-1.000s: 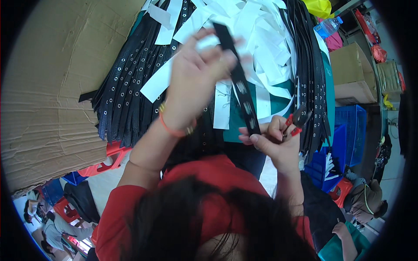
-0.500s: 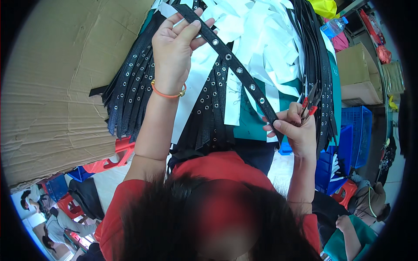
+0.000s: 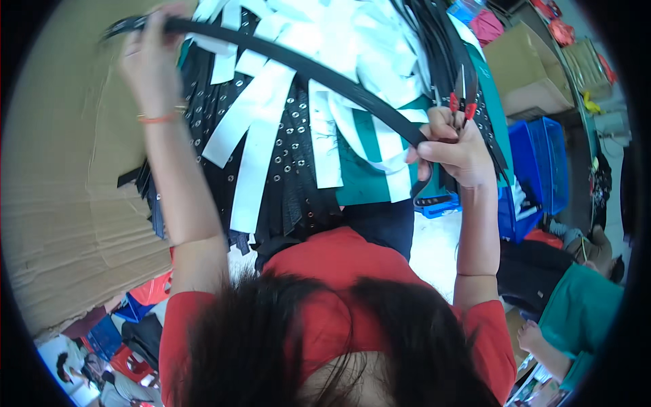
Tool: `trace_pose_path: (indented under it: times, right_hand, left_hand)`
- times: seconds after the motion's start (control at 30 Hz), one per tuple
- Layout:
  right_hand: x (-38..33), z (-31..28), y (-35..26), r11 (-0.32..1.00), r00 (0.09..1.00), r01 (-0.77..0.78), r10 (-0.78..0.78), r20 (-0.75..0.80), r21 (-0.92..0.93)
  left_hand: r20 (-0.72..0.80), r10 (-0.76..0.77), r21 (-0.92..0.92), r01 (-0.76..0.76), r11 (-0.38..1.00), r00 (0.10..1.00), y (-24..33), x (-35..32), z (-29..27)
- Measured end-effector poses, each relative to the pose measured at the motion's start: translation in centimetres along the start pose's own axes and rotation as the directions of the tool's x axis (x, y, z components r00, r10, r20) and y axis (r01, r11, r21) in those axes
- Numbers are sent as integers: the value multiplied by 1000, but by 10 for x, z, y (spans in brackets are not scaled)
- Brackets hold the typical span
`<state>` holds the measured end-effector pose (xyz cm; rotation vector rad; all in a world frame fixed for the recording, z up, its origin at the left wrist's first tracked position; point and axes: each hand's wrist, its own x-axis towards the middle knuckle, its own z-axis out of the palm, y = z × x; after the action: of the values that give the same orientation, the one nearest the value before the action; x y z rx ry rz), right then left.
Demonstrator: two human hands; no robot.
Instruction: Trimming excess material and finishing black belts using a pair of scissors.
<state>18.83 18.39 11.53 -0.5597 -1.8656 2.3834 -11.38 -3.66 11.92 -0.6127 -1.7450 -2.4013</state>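
Observation:
A long black strap (image 3: 298,62) stretches in a bow between my two hands above the work table. My left hand (image 3: 150,54), somewhat blurred, is closed on it at the far left, and a short end sticks out beyond the fingers. At the right, my right hand (image 3: 453,146) pinches the strap between thumb and fingers. Below that hand the strap's tail curls down and shows eyelets. The same hand also keeps a pair of small scissors with red handles (image 3: 462,105), their blades pointing away from me.
Black eyeleted straps (image 3: 288,156) and white strips (image 3: 261,142) cover a green surface (image 3: 366,193). A large cardboard sheet (image 3: 74,169) stands at left. Blue crates (image 3: 546,163) and a cardboard box (image 3: 525,71) are at right. A person in green (image 3: 583,305) is nearby.
My left hand has swung left, drawing a longer stretch of strap between the hands. The eyelets along that stretch no longer show. My right hand has risen slightly, scissors still in it.

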Motion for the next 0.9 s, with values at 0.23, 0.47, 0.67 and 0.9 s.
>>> trace_pose_path:
  times: [0.23,0.47,0.67,0.9]
  right_hand:
    - [-8,-13,-4,1000,995,21,-20,-96,8]
    - [13,35,-26,995,995,87,-85,-56,42]
    - [-31,23,-24,976,994,103,-106,3,192]
    - [-45,33,-38,972,989,132,-142,37,192]
  left_hand:
    - [360,-104,246,14,969,927,-2,-31,24]
    - [846,-106,148,-39,988,523,-13,-96,81]
    - [688,-89,220,-90,971,720,-14,-36,18]
    - [655,-76,209,-83,974,752,-5,-35,13]
